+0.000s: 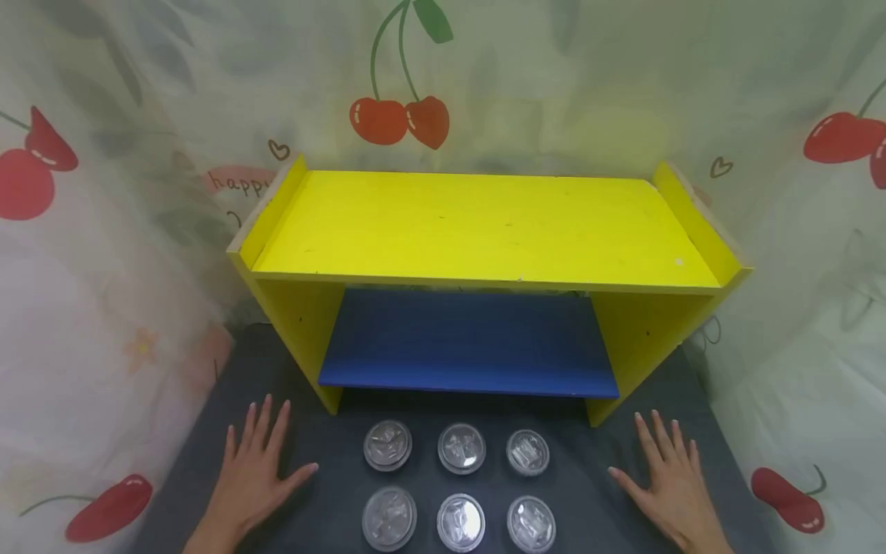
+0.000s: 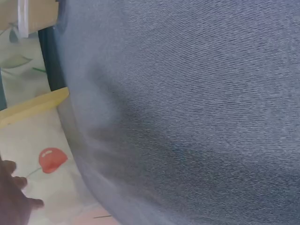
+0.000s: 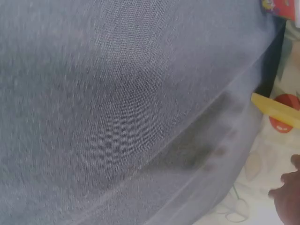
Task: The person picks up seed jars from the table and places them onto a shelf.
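Six round containers (image 1: 461, 448) lie rightward of our left hand (image 1: 251, 475), leftward of our right hand (image 1: 671, 486), both spread, empty.

Table (image 1: 577, 500): covered in dark grey fabric (image 2: 197, 108)
Back: yellow-and-blue painted shelf unit (image 1: 484, 231) stood upright
Front: six round clear plastic tubs (image 1: 461, 448) set in two rows

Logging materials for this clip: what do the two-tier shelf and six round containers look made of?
Two-tier shelf: probably wood or board, painted satin yellow and blue; tan top edges look unpainted. Round containers: likely clear, glossy plastic, being see-through with sharp glare; glass remains possible.
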`<action>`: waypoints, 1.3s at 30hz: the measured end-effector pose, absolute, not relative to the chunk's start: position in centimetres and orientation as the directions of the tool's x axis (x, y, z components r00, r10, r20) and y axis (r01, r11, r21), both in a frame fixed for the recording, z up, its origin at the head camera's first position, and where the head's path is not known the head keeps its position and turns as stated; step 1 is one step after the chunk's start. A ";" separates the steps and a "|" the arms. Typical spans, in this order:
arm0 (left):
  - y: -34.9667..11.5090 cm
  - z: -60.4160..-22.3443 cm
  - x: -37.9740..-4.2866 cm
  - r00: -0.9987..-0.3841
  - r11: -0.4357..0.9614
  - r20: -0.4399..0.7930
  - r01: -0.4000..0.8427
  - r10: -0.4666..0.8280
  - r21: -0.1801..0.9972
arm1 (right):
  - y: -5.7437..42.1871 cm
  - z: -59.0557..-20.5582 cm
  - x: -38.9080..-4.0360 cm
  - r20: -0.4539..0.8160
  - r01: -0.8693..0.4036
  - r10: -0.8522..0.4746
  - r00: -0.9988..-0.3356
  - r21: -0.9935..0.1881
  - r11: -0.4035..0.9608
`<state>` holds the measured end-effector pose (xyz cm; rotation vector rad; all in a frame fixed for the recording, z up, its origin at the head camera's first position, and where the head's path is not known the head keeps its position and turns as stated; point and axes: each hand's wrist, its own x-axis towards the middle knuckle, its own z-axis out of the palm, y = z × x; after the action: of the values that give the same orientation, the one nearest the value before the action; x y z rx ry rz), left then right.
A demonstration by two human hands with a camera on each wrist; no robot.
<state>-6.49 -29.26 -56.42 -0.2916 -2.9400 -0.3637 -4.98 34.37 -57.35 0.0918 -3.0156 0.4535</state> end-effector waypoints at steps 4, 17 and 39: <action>-29.4 -55.9 -6.9 -0.948 0.939 0.248 0.256 0.198 0.229 | 33.9 -57.1 -4.9 0.153 -0.126 -0.074 -0.986 -0.365 0.923; -29.1 -52.0 -8.2 -0.870 0.873 0.431 0.387 0.239 0.297 | 31.0 -57.4 -3.7 0.321 -0.266 -0.130 -0.938 -0.428 0.864; -27.7 -46.4 -9.7 -0.839 0.669 0.513 0.488 0.183 0.560 | 27.0 -56.0 -2.9 0.351 -0.440 -0.269 -0.897 -0.640 0.630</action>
<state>-9.71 -27.70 -46.40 -0.5250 -2.4684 -1.0007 -2.93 27.03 -55.96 0.5807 -2.6300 1.1220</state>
